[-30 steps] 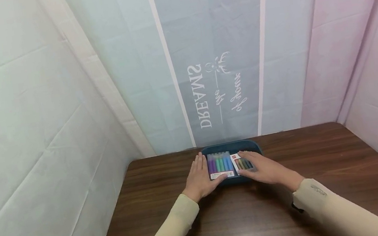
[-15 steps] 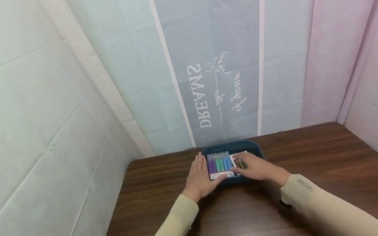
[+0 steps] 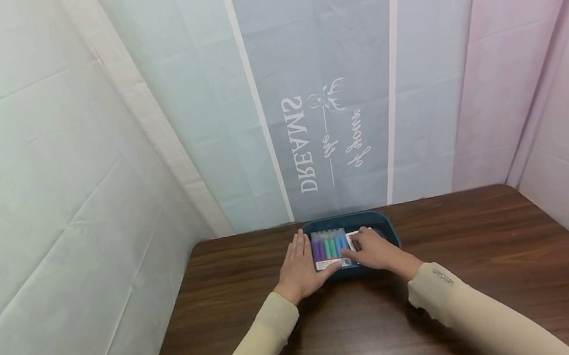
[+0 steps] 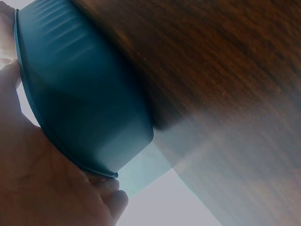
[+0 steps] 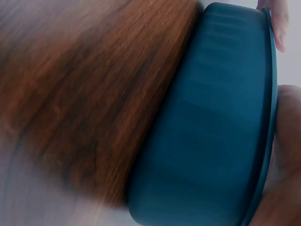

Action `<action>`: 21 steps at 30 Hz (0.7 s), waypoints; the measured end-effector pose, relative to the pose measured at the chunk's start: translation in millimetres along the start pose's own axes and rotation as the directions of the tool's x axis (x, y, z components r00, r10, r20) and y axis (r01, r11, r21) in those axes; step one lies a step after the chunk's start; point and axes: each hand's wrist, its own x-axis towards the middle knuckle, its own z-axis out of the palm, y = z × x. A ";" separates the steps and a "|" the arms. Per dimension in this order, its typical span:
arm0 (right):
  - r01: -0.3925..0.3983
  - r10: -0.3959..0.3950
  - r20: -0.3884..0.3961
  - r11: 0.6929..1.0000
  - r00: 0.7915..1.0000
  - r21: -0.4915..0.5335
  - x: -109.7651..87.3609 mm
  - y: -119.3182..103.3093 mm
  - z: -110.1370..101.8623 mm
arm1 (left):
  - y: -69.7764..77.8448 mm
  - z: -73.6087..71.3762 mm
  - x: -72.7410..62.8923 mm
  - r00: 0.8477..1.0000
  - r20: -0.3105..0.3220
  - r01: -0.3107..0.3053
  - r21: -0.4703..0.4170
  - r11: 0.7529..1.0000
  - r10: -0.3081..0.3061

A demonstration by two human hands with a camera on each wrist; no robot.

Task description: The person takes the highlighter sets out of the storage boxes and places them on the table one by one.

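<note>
A dark blue-green plastic basin stands at the table's far edge. In it lies a clear pack of felt-tip pens, purple through green to blue, with a white label. Beside that pack is a second, white-edged pack, mostly covered. My left hand lies along the basin's left side, fingers straight, thumb across the front by the pen label. My right hand spreads over the second pack, its thumb reaching the first pack's right edge. Both wrist views show the basin's outer wall, each hand at the rim.
The brown wood-grain table extends in front and to both sides. A hanging cloth with mirrored lettering rises right behind the basin. Pale cloth walls close in the left and right sides.
My right hand has moved left across the second pack, hiding more of it, and its thumb has reached the felt-tip pen pack. The left hand and basin have stayed put.
</note>
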 end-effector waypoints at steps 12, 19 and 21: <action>-0.086 0.086 -0.002 0.996 0.996 0.013 5.2 -4.8 3.1 | -1.1 -1.5 -0.1 1.000 -0.001 0.000 -0.003 1.000 0.000; -0.103 0.102 -0.017 0.995 0.995 -0.004 6.3 -9.5 4.4 | 0.3 -1.5 -1.3 1.000 -0.002 -0.011 -0.015 1.000 0.011; -0.095 0.095 -0.024 0.995 0.995 -0.010 6.6 -10.7 5.1 | 0.4 -1.2 -1.4 1.000 -0.006 -0.011 -0.019 1.000 0.011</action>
